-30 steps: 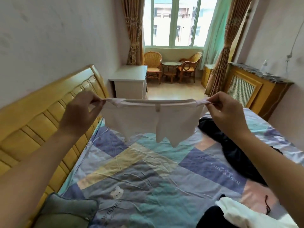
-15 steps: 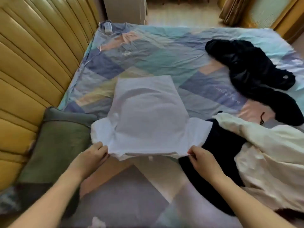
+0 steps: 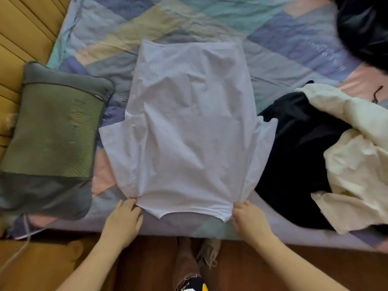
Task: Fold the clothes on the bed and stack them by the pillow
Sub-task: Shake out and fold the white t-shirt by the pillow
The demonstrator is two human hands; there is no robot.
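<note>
Yellow wooden headboard point(image 3: 25, 28) left; brown floor point(image 3: 273, 269) below.

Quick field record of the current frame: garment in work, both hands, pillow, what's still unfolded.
garment: white T-shirt, spread flat on the bed sheet, not yet folded
left hand: pinches the shirt's near left corner
right hand: pinches the shirt's near right corner
pillow: green pillow left of the shirt, against the headboard
unfolded: black garment and cream garment heaped right of the shirt; another black garment at far right
stack: none visible by the pillow
</note>
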